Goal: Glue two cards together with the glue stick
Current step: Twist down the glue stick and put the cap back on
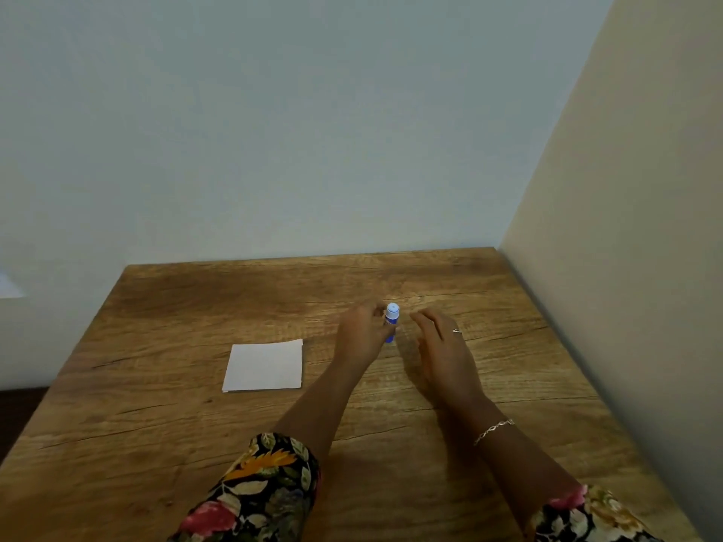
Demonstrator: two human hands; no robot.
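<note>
The left hand [362, 332] is pinching the upright glue stick [391, 321] while the right hand [440, 346] is hovering spread beside it, so uncapping looks next, with the cards [264, 366] lying stacked to the left on the tabletop [156, 424].

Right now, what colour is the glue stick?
Blue body with a white cap, seen in the head view: glue stick.

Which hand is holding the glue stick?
The left hand. Its fingers wrap the upright blue glue stick. The right hand, the one with the ring, is open beside it and not touching.
</note>
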